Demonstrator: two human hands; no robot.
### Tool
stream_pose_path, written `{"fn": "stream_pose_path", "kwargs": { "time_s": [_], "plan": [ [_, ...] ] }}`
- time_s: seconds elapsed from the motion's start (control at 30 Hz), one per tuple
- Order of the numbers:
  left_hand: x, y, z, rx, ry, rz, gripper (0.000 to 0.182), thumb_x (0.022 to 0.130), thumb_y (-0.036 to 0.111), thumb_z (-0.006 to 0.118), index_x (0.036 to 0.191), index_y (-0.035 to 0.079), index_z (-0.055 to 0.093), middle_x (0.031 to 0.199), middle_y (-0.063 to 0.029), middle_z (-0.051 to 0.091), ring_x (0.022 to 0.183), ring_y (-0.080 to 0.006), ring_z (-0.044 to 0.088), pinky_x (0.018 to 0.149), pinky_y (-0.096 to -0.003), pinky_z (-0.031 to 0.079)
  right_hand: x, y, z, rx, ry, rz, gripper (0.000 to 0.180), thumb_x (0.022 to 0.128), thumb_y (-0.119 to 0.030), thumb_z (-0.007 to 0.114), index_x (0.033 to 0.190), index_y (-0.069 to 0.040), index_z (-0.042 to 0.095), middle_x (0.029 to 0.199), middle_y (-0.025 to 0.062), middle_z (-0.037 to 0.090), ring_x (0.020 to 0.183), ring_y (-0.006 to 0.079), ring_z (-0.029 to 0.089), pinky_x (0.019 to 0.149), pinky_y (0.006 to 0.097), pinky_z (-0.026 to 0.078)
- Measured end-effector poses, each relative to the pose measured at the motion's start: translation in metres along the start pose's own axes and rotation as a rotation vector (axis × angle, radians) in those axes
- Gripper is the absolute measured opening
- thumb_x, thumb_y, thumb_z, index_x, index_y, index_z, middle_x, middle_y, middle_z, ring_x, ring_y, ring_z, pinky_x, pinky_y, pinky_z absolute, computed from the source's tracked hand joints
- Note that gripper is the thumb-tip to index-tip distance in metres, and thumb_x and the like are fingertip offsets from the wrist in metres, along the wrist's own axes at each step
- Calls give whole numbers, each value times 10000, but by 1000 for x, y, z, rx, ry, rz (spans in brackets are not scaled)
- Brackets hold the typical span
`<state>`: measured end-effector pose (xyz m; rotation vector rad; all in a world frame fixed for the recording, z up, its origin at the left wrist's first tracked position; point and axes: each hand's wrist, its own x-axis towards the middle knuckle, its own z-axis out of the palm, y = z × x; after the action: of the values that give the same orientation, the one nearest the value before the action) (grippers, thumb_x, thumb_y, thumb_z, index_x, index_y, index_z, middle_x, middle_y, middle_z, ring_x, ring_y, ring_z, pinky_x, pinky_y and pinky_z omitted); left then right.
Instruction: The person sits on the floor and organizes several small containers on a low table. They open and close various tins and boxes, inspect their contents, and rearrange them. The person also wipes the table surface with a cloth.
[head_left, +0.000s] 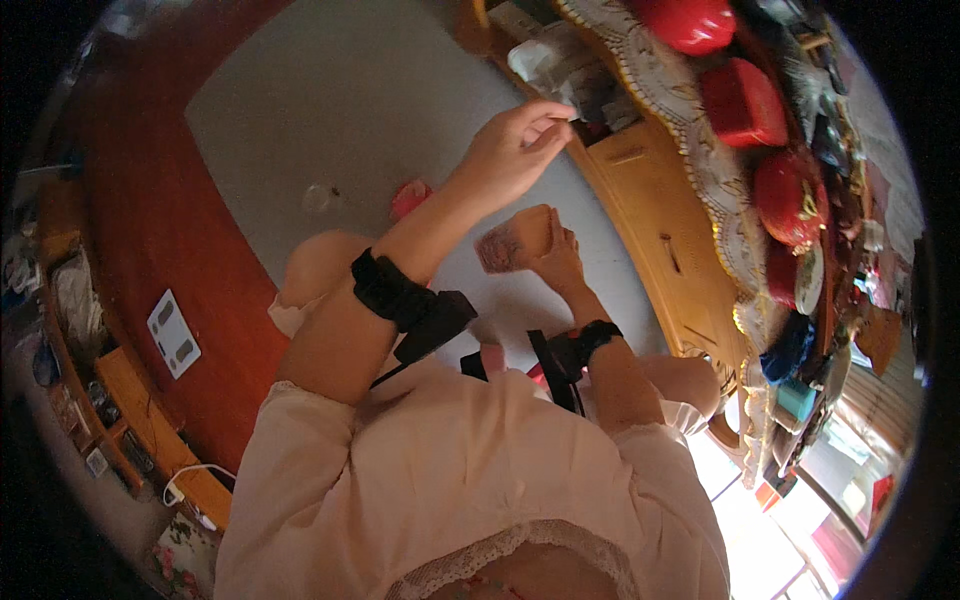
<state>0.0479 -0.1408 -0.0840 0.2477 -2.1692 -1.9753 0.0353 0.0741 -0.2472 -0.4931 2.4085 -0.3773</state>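
My left hand (517, 154) reaches out beside an open compartment of the wooden cabinet (645, 180). Its fingers are bent, with the thumb close to the forefinger. A tiny pale spot shows at the fingertips, and I cannot tell whether it is a held thing. Lower down, my right hand (561, 259) grips a brown tapered container (514, 240) with a darker patterned end, tilted above the grey floor (330, 112). Inside the compartment lie crumpled clear plastic (544, 64) and other items, partly hidden in shadow.
A lace runner (694, 142) covers the cabinet top, bearing several red containers, among them a red box (742, 103). On the floor are a pink-red object (411, 199) and a clear round piece (316, 197). A white flat panel (174, 334) lies on a red-brown surface at left.
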Motion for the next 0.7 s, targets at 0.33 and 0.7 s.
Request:
{"fn": "stream_pose_path", "kwargs": {
  "time_s": [0.33, 0.7],
  "plan": [
    [-48, 12, 15, -296, -218, -417, 1029, 852, 669, 578, 1539, 33, 151, 1493, -192, 341, 1373, -319, 358, 1067, -444, 380, -125, -18, -163, 964, 219, -218, 929, 891, -400, 643, 1549, -12, 113, 1448, 185, 419, 1259, 246, 475, 1034, 338, 389],
    [-105, 4, 40, -533, -205, -335, 871, 946, 492, 579, 1535, 7, 160, 1435, -90, 393, 1315, -186, 406, 1108, -323, 289, -197, -1, -152, 861, 88, -318, 1064, 802, -377, 749, 1516, 60, 93, 1232, 219, 560, 1104, 272, 577, 958, 359, 462]
  ]
}}
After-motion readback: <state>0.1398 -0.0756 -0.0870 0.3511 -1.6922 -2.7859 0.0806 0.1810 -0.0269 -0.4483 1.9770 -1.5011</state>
